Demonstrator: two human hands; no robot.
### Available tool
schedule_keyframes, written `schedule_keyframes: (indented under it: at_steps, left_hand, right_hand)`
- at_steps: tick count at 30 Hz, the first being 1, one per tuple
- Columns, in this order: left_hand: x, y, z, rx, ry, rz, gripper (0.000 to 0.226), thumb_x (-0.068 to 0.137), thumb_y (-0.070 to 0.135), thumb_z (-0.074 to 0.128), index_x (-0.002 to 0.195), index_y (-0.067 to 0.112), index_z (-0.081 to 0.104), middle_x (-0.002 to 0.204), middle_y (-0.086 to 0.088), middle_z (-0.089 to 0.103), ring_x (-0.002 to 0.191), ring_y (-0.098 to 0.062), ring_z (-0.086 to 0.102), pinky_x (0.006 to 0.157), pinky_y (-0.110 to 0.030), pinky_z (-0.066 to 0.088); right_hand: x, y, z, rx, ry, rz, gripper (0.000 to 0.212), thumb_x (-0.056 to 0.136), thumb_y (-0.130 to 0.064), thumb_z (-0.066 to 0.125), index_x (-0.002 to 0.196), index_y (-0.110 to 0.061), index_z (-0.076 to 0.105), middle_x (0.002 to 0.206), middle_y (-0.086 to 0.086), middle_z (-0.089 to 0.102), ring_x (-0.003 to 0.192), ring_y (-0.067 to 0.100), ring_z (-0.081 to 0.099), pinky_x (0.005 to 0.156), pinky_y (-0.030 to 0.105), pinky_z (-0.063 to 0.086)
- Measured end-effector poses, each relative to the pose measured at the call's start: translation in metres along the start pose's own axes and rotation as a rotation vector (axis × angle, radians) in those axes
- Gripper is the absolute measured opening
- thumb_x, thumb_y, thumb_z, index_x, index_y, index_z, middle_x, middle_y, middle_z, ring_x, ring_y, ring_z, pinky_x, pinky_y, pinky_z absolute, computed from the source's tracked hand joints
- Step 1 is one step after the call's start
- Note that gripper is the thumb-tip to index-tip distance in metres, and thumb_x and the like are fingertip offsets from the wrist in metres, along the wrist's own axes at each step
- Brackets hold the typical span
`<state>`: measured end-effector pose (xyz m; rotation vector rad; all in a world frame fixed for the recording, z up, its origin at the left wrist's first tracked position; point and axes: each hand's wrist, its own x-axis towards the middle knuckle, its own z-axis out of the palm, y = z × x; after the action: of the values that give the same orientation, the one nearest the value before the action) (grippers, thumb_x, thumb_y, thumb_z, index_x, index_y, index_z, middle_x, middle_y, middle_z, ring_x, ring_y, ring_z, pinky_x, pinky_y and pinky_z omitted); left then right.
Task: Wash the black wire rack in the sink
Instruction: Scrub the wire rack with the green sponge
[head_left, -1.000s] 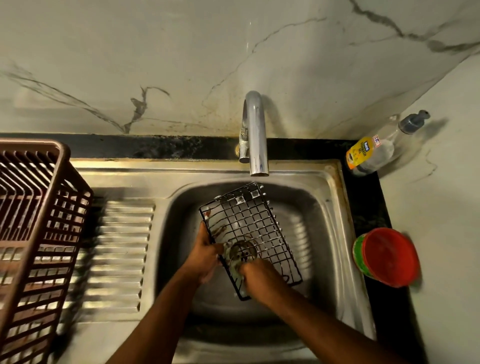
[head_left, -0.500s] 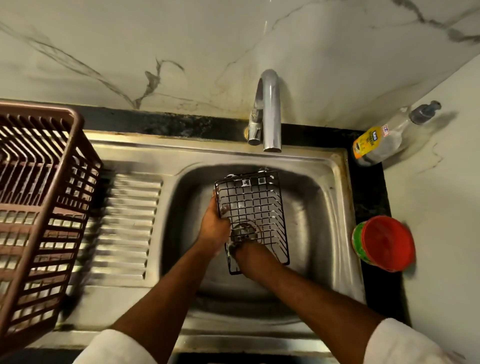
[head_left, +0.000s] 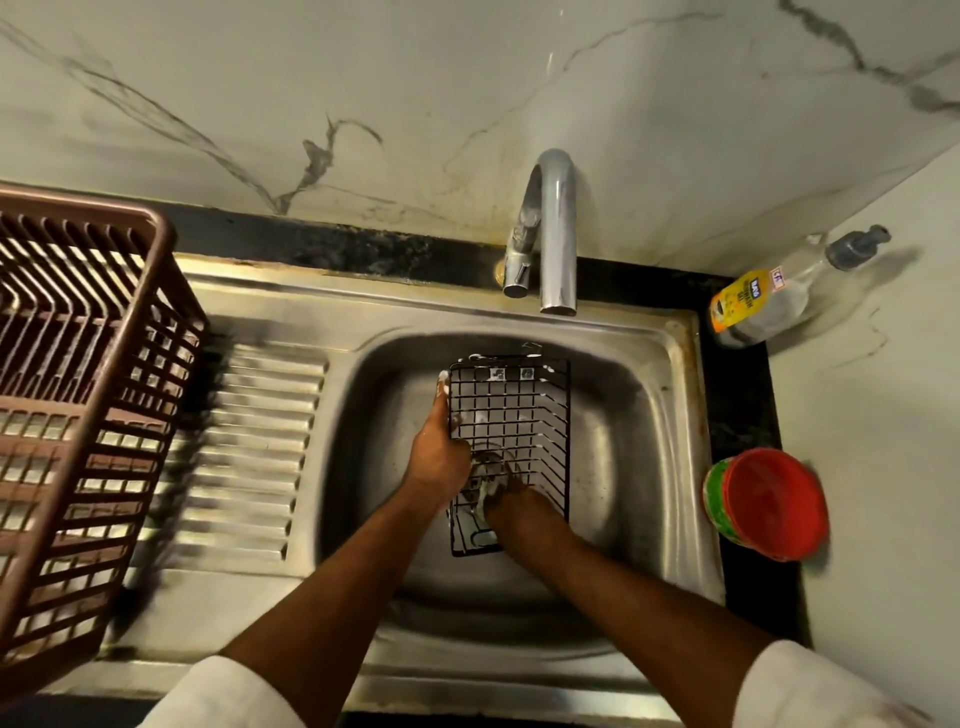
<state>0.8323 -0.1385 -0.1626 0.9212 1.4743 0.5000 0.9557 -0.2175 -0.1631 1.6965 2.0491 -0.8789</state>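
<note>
Both hands, left hand (head_left: 439, 457) and right hand (head_left: 522, 512), grip the wire rack (head_left: 511, 415) inside the sink (head_left: 649, 467).

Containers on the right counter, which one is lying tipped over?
The pump bottle with the yellow label, at the back corner; the red-lidded tub nearer the person sits upright.

Brown plastic dish basket (head_left: 78, 415) on the drainboard, chrome tap (head_left: 556, 234), soap bottle (head_left: 769, 301), red-lidded tub (head_left: 769, 504)

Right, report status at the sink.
Left hand gripping black wire rack by its left edge. Right hand pressing scrubber on the rack. Rack inside sink, soapy. Tap dry, nothing obstructing.
</note>
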Motion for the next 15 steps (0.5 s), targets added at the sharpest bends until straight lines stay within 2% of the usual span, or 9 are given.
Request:
schedule_keyframes:
  at_steps: [2, 4, 6, 8, 10, 13, 15]
  left_hand:
    - [0.0, 0.0, -0.003, 0.041, 0.029, 0.014, 0.101, 0.081, -0.022, 0.042, 0.153, 0.048, 0.032, 0.132, 0.002, 0.066, 0.11, -0.019, 0.069, 0.087, -0.045, 0.063]
    - [-0.001, -0.002, -0.005, 0.091, 0.068, 0.027, 0.092, 0.086, -0.018, 0.044, 0.156, 0.041, 0.032, 0.134, 0.007, 0.063, 0.112, -0.016, 0.066, 0.093, -0.04, 0.061]
    - [-0.004, -0.003, -0.006, 0.126, 0.083, 0.031, 0.086, 0.09, -0.016, 0.045, 0.158, 0.035, 0.031, 0.132, 0.011, 0.059, 0.117, -0.014, 0.061, 0.1, -0.034, 0.056]
    - [-0.006, -0.004, -0.007, 0.136, 0.06, 0.047, 0.082, 0.093, -0.014, 0.049, 0.158, 0.034, 0.032, 0.133, 0.011, 0.059, 0.117, -0.012, 0.06, 0.091, -0.018, 0.055]
    - [-0.005, -0.003, -0.007, 0.16, 0.04, 0.066, 0.081, 0.094, -0.012, 0.051, 0.157, 0.035, 0.033, 0.131, 0.01, 0.062, 0.108, -0.008, 0.062, 0.075, -0.009, 0.054]
    - [-0.001, 0.001, -0.006, 0.156, 0.028, 0.055, 0.09, 0.092, -0.016, 0.048, 0.158, 0.041, 0.026, 0.128, 0.012, 0.059, 0.093, -0.004, 0.064, 0.061, -0.009, 0.055]
    - [0.003, 0.0, -0.006, 0.191, 0.043, 0.049, 0.087, 0.093, -0.012, 0.049, 0.156, 0.044, 0.028, 0.127, 0.014, 0.06, 0.092, -0.005, 0.065, 0.062, -0.01, 0.055]
  right_hand:
    - [-0.005, -0.002, 0.015, -0.017, -0.047, -0.015, 0.019, 0.102, -0.028, 0.049, 0.109, -0.018, 0.064, 0.101, 0.006, 0.069, 0.091, 0.02, 0.066, 0.078, 0.033, 0.052]
    - [-0.01, 0.0, 0.012, 0.035, -0.116, -0.04, 0.017, 0.1, -0.019, 0.054, 0.108, -0.014, 0.068, 0.103, 0.01, 0.068, 0.096, 0.024, 0.065, 0.082, 0.034, 0.051]
    - [-0.008, 0.009, 0.0, 0.049, -0.176, -0.042, 0.012, 0.096, -0.015, 0.061, 0.103, -0.014, 0.071, 0.095, 0.004, 0.066, 0.088, 0.017, 0.064, 0.085, 0.033, 0.053]
    - [-0.003, 0.02, -0.013, 0.072, -0.158, 0.015, 0.01, 0.094, -0.018, 0.066, 0.103, -0.016, 0.072, 0.091, -0.001, 0.064, 0.085, 0.014, 0.063, 0.088, 0.033, 0.055]
    - [0.003, 0.025, -0.018, -0.002, -0.117, 0.059, 0.02, 0.094, -0.013, 0.065, 0.113, -0.013, 0.072, 0.106, 0.008, 0.068, 0.098, 0.023, 0.066, 0.094, 0.038, 0.055]
    - [0.0, 0.016, -0.011, -0.116, -0.181, 0.024, 0.025, 0.098, -0.008, 0.054, 0.12, -0.002, 0.066, 0.12, 0.018, 0.064, 0.109, 0.033, 0.064, 0.092, 0.038, 0.052]
    - [-0.005, 0.005, -0.001, -0.06, -0.252, 0.023, 0.024, 0.098, -0.008, 0.057, 0.119, -0.001, 0.065, 0.119, 0.018, 0.065, 0.109, 0.033, 0.064, 0.091, 0.04, 0.053]
